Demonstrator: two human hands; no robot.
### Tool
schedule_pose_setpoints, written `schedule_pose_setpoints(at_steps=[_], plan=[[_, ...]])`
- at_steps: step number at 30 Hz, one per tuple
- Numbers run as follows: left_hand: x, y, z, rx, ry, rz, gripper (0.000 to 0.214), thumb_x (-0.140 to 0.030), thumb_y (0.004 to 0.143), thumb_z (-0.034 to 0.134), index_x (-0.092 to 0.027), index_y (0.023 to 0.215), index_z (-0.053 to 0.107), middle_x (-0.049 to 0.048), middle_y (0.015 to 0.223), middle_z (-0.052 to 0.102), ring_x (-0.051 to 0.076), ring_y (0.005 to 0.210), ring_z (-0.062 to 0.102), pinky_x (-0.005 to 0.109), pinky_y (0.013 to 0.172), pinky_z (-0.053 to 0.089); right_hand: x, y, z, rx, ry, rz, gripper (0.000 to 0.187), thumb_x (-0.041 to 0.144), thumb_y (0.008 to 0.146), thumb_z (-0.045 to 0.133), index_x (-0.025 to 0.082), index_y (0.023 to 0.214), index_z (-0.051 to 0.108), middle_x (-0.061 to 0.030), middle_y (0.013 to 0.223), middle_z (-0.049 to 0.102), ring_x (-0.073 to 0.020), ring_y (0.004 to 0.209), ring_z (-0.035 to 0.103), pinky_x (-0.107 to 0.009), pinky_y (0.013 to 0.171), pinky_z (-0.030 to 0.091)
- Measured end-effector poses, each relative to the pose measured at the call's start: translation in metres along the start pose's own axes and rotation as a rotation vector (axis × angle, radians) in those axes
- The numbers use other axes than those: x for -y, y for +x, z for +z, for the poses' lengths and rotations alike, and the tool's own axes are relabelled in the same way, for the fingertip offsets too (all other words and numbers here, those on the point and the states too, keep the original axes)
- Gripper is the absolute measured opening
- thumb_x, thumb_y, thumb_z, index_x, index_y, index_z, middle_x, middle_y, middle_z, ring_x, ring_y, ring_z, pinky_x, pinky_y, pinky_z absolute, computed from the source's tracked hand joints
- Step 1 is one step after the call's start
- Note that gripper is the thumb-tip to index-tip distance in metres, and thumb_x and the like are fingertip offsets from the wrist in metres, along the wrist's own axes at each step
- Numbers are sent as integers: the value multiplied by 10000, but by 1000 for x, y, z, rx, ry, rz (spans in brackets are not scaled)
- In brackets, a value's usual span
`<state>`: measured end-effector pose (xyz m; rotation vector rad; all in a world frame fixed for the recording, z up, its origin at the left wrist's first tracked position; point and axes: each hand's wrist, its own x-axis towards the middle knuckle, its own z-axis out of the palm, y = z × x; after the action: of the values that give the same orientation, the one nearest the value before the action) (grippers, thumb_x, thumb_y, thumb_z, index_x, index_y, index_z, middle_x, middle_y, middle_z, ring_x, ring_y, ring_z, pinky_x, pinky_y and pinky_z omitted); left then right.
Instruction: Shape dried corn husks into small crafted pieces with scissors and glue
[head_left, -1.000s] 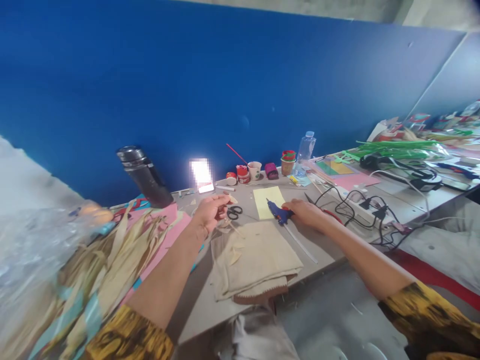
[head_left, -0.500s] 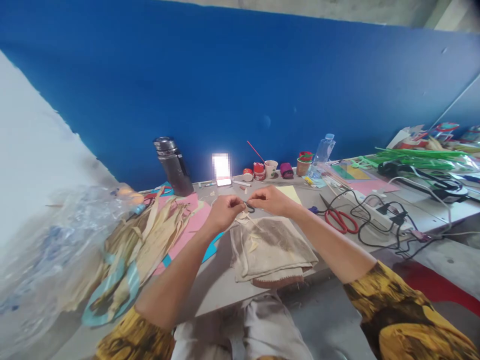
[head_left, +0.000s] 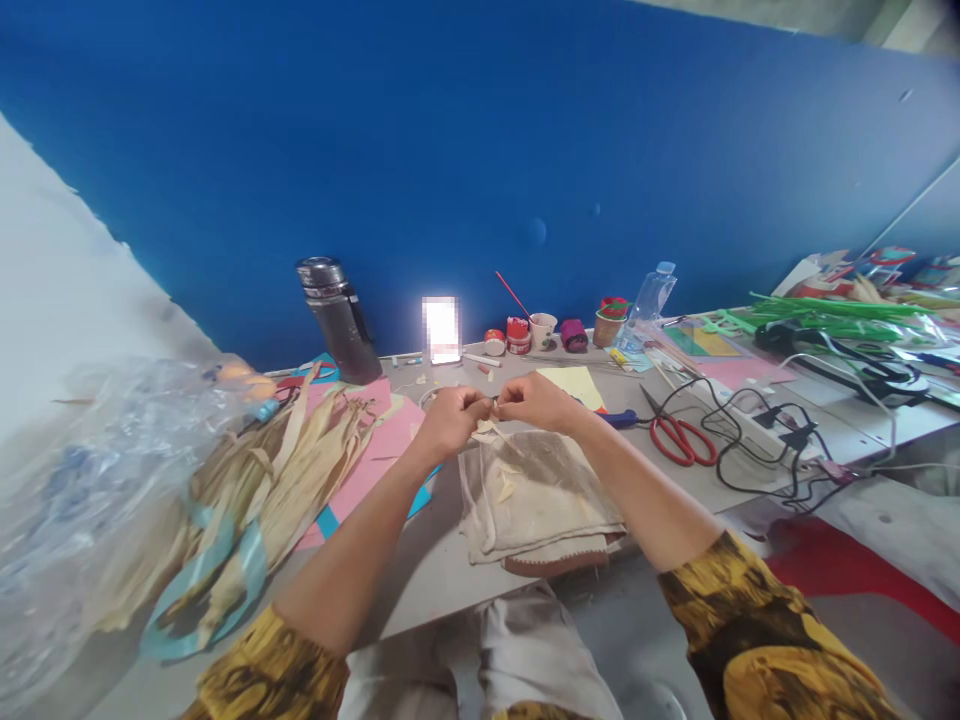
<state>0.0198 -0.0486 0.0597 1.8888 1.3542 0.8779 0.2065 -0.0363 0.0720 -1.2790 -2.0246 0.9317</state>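
Observation:
My left hand and my right hand meet fingertip to fingertip above the table, both closed in a pinch. Between them is a small pale piece of dried husk, its lower end hanging below the fingers; the pinched part is mostly hidden. Just under the hands lies a folded beige cloth with pale husk scraps on it. To the left, a heap of dried corn husks rests on pink paper. A blue-handled tool lies beyond my right wrist, partly covered.
At the back stand a dark thermos, a glowing phone, paint jars, a paper cup and a plastic bottle. Red-handled scissors and a cabled power strip are at right. Clear plastic wrapping bulges at left.
The view has shifted slightly. My right forearm has moved a little inward, uncovering more of the blue-handled tool. Both hands keep their pinch at nearly the same spot.

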Motion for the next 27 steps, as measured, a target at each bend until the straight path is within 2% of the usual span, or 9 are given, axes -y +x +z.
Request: schedule_pose_setpoints(at_steps=[3, 5, 8, 15, 22, 25, 27], plan=[[10, -2, 0, -38, 278, -8, 216, -281, 822, 531, -188, 694, 678, 39, 698, 665, 189, 694, 585, 287, 622, 365, -13, 5, 9, -133, 96, 28, 161, 314, 684, 643, 165, 626, 631, 26, 595, 565, -111, 590, 459, -232, 541, 335], [18, -5, 1, -17, 473, -65, 181, -228, 807, 543, -199, 732, 705, 66, 799, 710, 212, 782, 618, 292, 641, 361, -24, 8, 15, -214, 146, 46, 180, 336, 684, 643, 161, 639, 642, 18, 602, 574, -116, 602, 464, -235, 550, 345], [28, -7, 8, 36, 629, -151, 167, -210, 809, 557, -206, 773, 721, 94, 862, 729, 242, 840, 647, 298, 641, 358, -39, 12, 24, -260, 190, 62, 201, 356, 685, 654, 158, 650, 652, -1, 642, 618, -130, 634, 497, -240, 576, 368], [41, -4, 23, 53, 741, -179, 147, -215, 835, 597, -180, 793, 733, 157, 898, 730, 295, 885, 687, 329, 696, 405, -55, 11, 28, -283, 259, 98, 243, 389, 692, 676, 147, 700, 695, -15, 674, 649, -140, 649, 519, -251, 600, 381], [43, -4, 25, 83, 800, -187, 274, -140, 872, 468, -140, 950, 731, 205, 955, 719, 318, 908, 690, 348, 717, 431, -59, 10, 28, -286, 299, 112, 219, 361, 697, 682, 143, 681, 683, 9, 631, 609, -126, 618, 489, -260, 595, 360], [45, -5, 26, 95, 821, -159, 262, -143, 900, 441, -133, 974, 692, 198, 998, 706, 303, 939, 682, 331, 709, 419, -54, 5, 29, -219, 313, 107, 195, 337, 703, 675, 143, 684, 680, 18, 602, 586, -118, 590, 476, -256, 575, 348], [47, -7, 26, 86, 825, -141, 250, -156, 923, 420, -141, 967, 666, 186, 1014, 699, 289, 946, 679, 322, 700, 407, -51, 2, 30, -104, 320, 68, 170, 315, 717, 662, 147, 713, 687, 23, 590, 581, -107, 557, 472, -246, 554, 343]])
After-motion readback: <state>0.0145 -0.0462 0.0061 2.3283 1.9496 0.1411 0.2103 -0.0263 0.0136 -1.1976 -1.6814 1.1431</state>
